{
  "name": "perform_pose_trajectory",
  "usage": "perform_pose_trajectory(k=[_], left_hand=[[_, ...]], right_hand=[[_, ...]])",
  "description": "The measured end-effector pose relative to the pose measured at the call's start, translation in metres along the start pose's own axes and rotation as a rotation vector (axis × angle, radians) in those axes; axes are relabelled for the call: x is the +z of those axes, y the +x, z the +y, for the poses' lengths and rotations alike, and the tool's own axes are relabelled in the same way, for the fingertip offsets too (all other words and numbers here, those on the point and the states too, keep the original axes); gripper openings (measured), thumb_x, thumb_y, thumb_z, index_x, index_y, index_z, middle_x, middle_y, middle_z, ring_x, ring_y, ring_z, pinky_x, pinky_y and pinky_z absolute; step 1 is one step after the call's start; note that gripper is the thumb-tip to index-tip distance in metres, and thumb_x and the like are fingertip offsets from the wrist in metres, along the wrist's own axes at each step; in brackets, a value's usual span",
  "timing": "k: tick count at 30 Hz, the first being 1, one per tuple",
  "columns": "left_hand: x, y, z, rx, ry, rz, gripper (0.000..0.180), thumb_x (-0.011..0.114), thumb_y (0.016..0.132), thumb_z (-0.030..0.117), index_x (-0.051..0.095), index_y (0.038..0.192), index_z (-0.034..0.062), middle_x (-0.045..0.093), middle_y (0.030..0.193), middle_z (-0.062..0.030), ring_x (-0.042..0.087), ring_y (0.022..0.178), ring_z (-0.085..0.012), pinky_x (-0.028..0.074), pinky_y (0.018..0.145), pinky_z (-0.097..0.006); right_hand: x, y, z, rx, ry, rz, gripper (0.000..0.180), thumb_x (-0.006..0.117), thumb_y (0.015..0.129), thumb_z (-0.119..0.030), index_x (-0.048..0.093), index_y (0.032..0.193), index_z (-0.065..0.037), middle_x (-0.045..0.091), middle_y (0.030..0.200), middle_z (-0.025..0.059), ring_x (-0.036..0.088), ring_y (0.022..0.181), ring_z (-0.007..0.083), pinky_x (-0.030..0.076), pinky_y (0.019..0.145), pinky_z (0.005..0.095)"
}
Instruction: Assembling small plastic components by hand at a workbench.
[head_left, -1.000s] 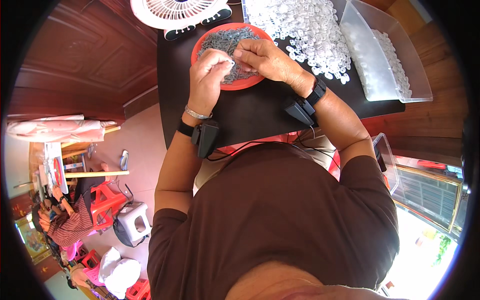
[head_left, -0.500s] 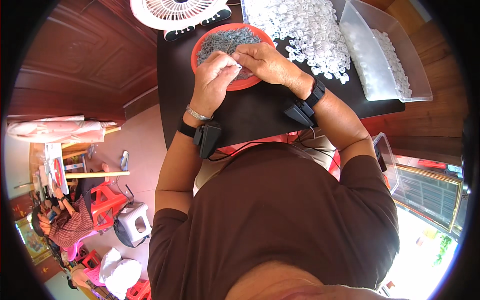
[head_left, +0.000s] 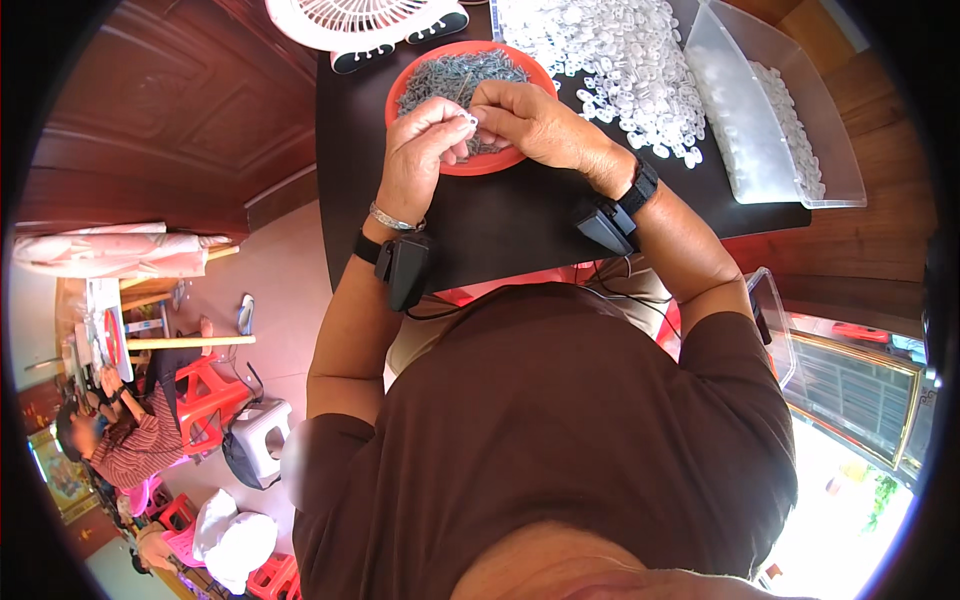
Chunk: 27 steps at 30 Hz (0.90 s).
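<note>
Over a red bowl [head_left: 392, 110] of small grey screw-like pieces [head_left: 440, 80], my two hands meet at the fingertips. My left hand [head_left: 418, 150] is closed, pinching a small white plastic piece [head_left: 470, 119] between thumb and forefinger. My right hand [head_left: 540, 122] is closed too, its thumb and finger pressed together beside that white piece. What the right fingertips hold, if anything, is too small and hidden to make out. To the right of the bowl lies a large heap of similar white plastic pieces [head_left: 640, 80].
The black table [head_left: 500, 225] carries a white fan [head_left: 370, 25] at the far left. A clear plastic bin [head_left: 750, 150] with more white pieces stands at the right. Dark straps with black boxes [head_left: 405, 270] sit on both wrists. Away to the left, another person [head_left: 140, 440] sits near red stools.
My left hand has turned slightly and its lower fingers have loosened from the right hand. The white piece shows more plainly between the fingertips. My right hand has hardly moved.
</note>
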<state>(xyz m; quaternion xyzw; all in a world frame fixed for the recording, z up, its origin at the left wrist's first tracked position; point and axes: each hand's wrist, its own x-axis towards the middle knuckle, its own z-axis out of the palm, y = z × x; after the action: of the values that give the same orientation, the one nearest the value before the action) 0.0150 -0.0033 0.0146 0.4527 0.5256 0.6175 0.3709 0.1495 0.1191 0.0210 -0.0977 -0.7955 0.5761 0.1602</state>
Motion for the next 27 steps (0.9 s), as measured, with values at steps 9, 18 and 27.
perform_pose_trajectory(k=[9,18,27], left_hand=[[-0.004,0.001,0.001,-0.121,-0.159,0.005,0.015,0.052,0.086,0.014,0.059,0.084,0.0011,0.058,0.072,-0.0029,0.051,0.06,-0.0089,0.036,0.053,-0.021],[-0.01,0.003,-0.002,-0.165,-0.287,0.008,0.014,0.054,0.085,0.017,0.059,0.078,0.0053,0.058,0.068,-0.0008,0.051,0.055,-0.007,0.033,0.048,-0.018],[0.001,0.002,-0.003,0.05,0.097,0.119,0.013,0.057,0.085,0.012,0.059,0.079,0.0009,0.051,0.064,0.0008,0.046,0.057,-0.0049,0.037,0.052,-0.019]], right_hand=[[0.001,-0.003,-0.006,-0.104,-0.18,0.045,0.01,0.055,0.088,-0.011,0.055,0.086,0.0,0.057,0.071,0.0049,0.055,0.067,0.0126,0.045,0.062,0.0268],[0.0,-0.004,-0.008,-0.254,-0.326,0.116,0.005,0.058,0.085,-0.006,0.055,0.088,-0.002,0.059,0.072,0.0062,0.059,0.067,0.0164,0.047,0.062,0.0292],[-0.009,-0.001,-0.006,-0.15,-0.097,0.105,0.007,0.059,0.086,-0.008,0.06,0.089,-0.002,0.062,0.076,0.0026,0.056,0.072,0.0099,0.047,0.068,0.0266]])
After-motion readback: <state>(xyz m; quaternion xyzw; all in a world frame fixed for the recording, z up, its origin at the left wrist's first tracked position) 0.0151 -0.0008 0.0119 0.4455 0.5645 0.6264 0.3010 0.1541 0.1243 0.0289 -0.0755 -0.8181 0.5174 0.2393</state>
